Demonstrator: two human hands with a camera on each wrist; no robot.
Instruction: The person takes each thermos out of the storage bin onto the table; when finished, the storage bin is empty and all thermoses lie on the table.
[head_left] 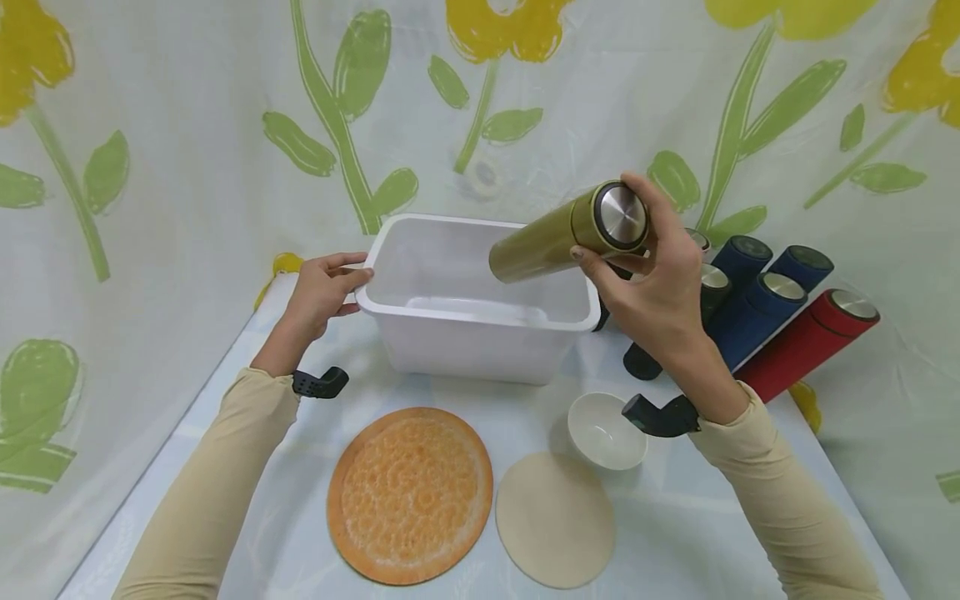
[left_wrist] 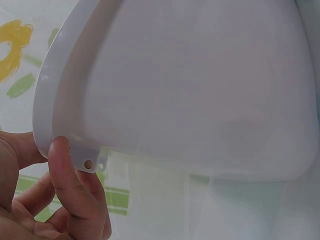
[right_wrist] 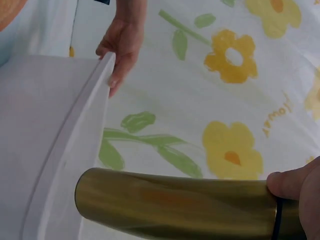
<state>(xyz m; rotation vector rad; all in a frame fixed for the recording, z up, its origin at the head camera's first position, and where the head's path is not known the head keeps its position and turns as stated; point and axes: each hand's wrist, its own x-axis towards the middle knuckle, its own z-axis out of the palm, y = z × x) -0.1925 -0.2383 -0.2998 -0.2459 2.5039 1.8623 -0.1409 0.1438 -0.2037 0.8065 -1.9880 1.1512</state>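
Observation:
My right hand (head_left: 660,279) grips a gold-green thermos flask (head_left: 543,242) around its lid end, which has a steel top. The flask is tilted, its base pointing left over the opening of a white plastic bin (head_left: 465,342). In the right wrist view the flask (right_wrist: 175,202) lies across the lower part, beside the bin's rim (right_wrist: 75,122). With thumb and fingers, my left hand (head_left: 322,292) pinches the bin's left rim. The left wrist view shows the left hand (left_wrist: 70,195) at the rim, near a small tab with a hole.
Right of the bin, several flasks lean together, among them a red flask (head_left: 806,346) and a blue flask (head_left: 757,317). In front are a round baked flatbread (head_left: 412,496), a pale round disc (head_left: 555,521) and a white bowl (head_left: 607,432). A flowered curtain (head_left: 202,167) hangs behind.

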